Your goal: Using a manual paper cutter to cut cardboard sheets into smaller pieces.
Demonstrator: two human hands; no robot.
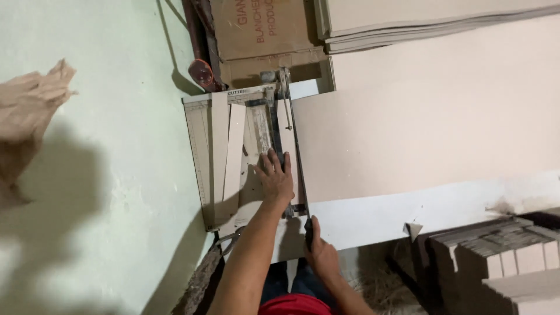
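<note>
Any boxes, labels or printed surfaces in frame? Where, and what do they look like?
Cardboard box: top centre, behind the paper cutter; flat brown panel, reddish print.
Paper cutter: centre, under the left hand; beige rectangular board, small dark label on its top edge and ruled scales.
No screens or signs.

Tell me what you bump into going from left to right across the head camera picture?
Crumpled brown paper bag → pale green wall → paper cutter board → left hand pressing on the board → big beige cardboard sheet → stacks of cut cardboard pieces.
</note>
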